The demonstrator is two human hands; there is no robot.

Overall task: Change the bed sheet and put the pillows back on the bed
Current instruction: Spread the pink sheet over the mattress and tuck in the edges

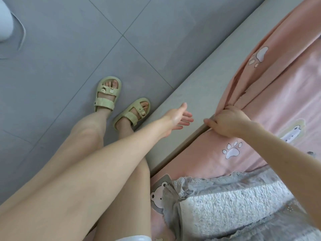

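Pink sheet (pixel 271 105) with white paw prints and bear figures fills the right side of the frame, lying over the bed. One fold runs from the upper right corner down to mid-frame, where it is bunched.

Your right hand (pixel 229 121) is closed on that bunched fold at centre right. The fingers are curled round the cloth and the thumb points left along the sheet's edge.

Your left hand (pixel 180 117) is just left of it, fingers straight and spread, holding nothing. It sits over the pale grey bed edge (pixel 208 70); you cannot tell whether it touches.

That grey edge runs as a diagonal band from upper right to lower centre, between sheet and floor.

Lower right: a grey-and-white quilted piece (pixel 225 204) with lace trim lies on the sheet. Pillow or cover, cannot tell.

Left half: grey tiled floor (pixel 69 40). Your feet are in pale green sandals (pixel 107 94) near centre. A white object (pixel 5 20) is cut off at the upper left corner.
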